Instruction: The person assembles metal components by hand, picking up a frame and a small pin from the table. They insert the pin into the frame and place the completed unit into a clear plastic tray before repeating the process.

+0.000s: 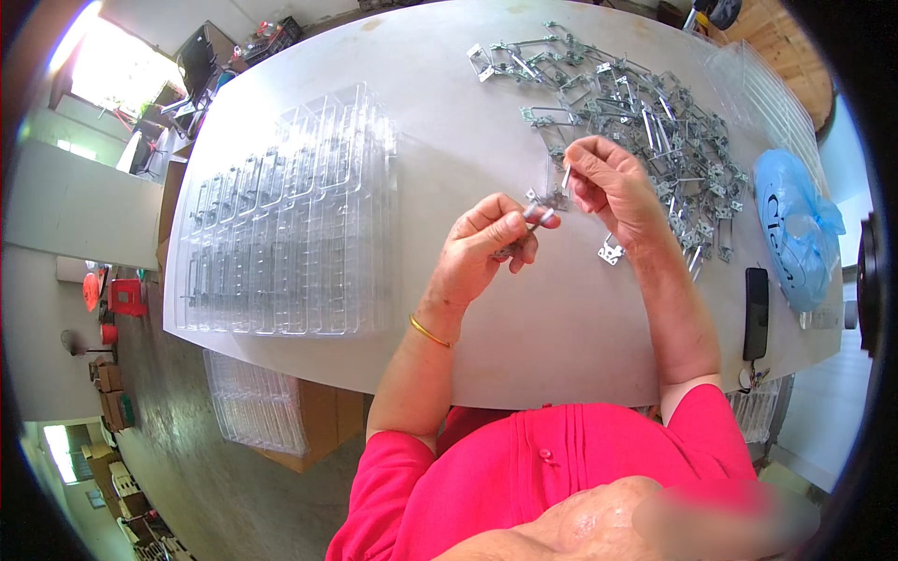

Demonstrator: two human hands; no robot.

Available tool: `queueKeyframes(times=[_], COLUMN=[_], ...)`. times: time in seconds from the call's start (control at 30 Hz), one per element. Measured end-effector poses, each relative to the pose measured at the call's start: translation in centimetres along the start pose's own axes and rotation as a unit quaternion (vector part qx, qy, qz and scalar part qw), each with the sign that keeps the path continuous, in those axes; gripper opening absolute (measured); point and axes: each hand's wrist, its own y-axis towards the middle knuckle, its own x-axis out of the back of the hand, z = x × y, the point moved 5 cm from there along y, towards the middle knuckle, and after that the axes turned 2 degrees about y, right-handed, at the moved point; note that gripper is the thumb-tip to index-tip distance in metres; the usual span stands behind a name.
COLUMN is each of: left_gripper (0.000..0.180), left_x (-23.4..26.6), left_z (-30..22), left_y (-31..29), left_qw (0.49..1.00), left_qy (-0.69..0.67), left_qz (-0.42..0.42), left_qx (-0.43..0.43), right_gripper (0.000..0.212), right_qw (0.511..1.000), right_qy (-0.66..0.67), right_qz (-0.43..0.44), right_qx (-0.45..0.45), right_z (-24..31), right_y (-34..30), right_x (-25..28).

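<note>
Above the middle of the table, my left hand (pixel 486 236) is closed around a small metal bracket (pixel 538 217), whose grey end sticks out past the fingertips. My right hand (pixel 613 187) is just right of it, thumb and fingers pinching a thin, short metal piece (pixel 567 176). Part of each held piece is hidden by the fingers. Beyond and right of my hands lies a loose pile of metal brackets (pixel 645 117) with flat holed plates and bars. A single bracket plate (pixel 610 251) lies just below my right wrist.
Stacked clear plastic trays (pixel 369 280) with metal parts in their slots stand on the left of the table (pixel 449 365). At the right are a blue plastic bag (pixel 795 234), a black phone (pixel 756 313) and keys (pixel 748 378). A cardboard box (pixel 327 421) sits below the front edge.
</note>
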Motion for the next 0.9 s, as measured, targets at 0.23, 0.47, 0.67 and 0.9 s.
queueKeyframes(times=[0.23,0.47,0.67,0.9], left_gripper=[0.018,0.015,0.015,0.014], left_x=[1.8,1.5,2.2,2.2], left_z=[0.1,-0.2,0.5,-0.3], left_y=[0.3,0.3,0.0,0.2], left_qw=[0.993,0.992,0.996,0.993], left_qy=[-0.101,-0.106,-0.047,-0.042], left_qz=[-0.065,-0.067,-0.069,-0.093], left_qx=[0.002,-0.013,-0.019,-0.062], right_gripper=[0.010,0.017,0.017,0.015], right_qw=[0.938,0.763,0.710,0.740], right_qy=[-0.247,-0.473,-0.535,-0.459], right_qz=[-0.030,-0.012,-0.015,-0.037], right_qx=[0.241,0.440,0.457,0.491], right_z=[1.8,2.2,0.3,1.7], right_y=[-2.1,-3.5,-2.9,-3.7], right_x=[-3.0,-5.9,-5.5,-6.0])
